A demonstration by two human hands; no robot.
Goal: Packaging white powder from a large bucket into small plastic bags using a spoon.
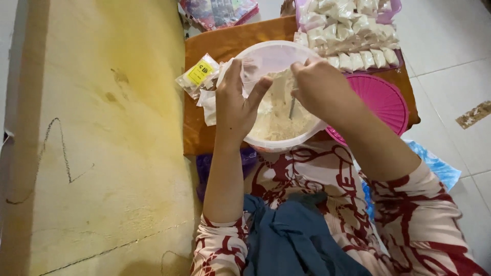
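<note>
A white plastic bowl of pale powder stands on a low brown board in front of me. My left hand pinches a small clear plastic bag open over the bowl's near left rim. My right hand is over the bowl and grips a thin metal spoon handle that points down into the powder. The spoon's scoop end is hidden by my hand and the bag.
A pink tray piled with several small filled bags sits behind the bowl. A pink round lid lies to the right. Empty bags with a yellow label lie left. A yellow wall fills the left side; white floor tiles lie right.
</note>
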